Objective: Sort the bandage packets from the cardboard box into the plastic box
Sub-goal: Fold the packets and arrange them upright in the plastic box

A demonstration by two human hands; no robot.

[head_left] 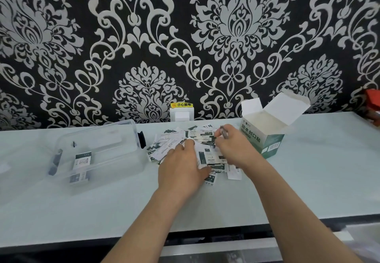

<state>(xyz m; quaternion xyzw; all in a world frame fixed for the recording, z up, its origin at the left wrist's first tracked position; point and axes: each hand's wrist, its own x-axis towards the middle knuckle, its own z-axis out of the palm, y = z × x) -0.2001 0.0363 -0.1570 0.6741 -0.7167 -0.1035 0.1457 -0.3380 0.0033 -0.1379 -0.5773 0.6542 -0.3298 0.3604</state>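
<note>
On the left part of the pale tabletop (308, 170) stands the clear plastic box (115, 149), open at the top, with a black latch (141, 139) on its right end. Inside it lie two packets (82, 160), one behind the other, near the front left side.

Behind, on the black and silver patterned wallpaper (236, 26), there is a white wall socket (182, 115) with a yellow sticker (182, 104) above it.

In the middle of the tabletop, just right of the plastic box, the bandage packets (170, 139) lie spread in a loose heap, white and dark green, many overlapping each other.

The left hand (182, 168) rests palm down on the near part of the heap. Its fingers are stretched forward onto the packets and the thumb stands out to the right, so it grips nothing.

The right hand (234, 149) is over the right side of the heap. Its fingers are curled and its fingertips pinch some of the bandage packets at the far edge; how many it holds I cannot tell.

Just right of this hand stands the cardboard box (265, 139), white and green with printed characters, upright, its top flaps open and pointing up. What is inside cannot be seen.

At the far right edge, against the wall, a red object (372, 98) is partly visible.
</note>
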